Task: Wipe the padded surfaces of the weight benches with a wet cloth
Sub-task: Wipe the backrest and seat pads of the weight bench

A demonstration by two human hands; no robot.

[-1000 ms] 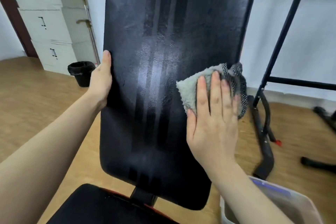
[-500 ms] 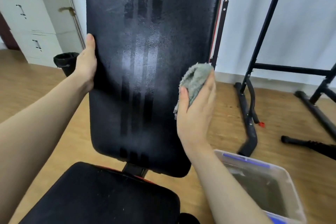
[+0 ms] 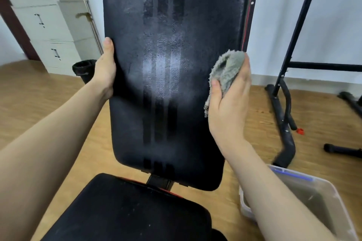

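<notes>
Backrest pad (image 3: 172,84), upright ahead, shows damp streaks down its middle, so wiping looks partly done, with its edges and the seat pad (image 3: 125,211) likely left; right hand (image 3: 229,103) clutches the bunched cloth (image 3: 227,70) at its right edge, left hand (image 3: 104,70) clasps its left edge.

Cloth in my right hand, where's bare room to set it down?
Bare wood floor left of the back pad, before the black bin. The seat pad is bare too. Right is crowded: plastic tub and rack legs.
</notes>
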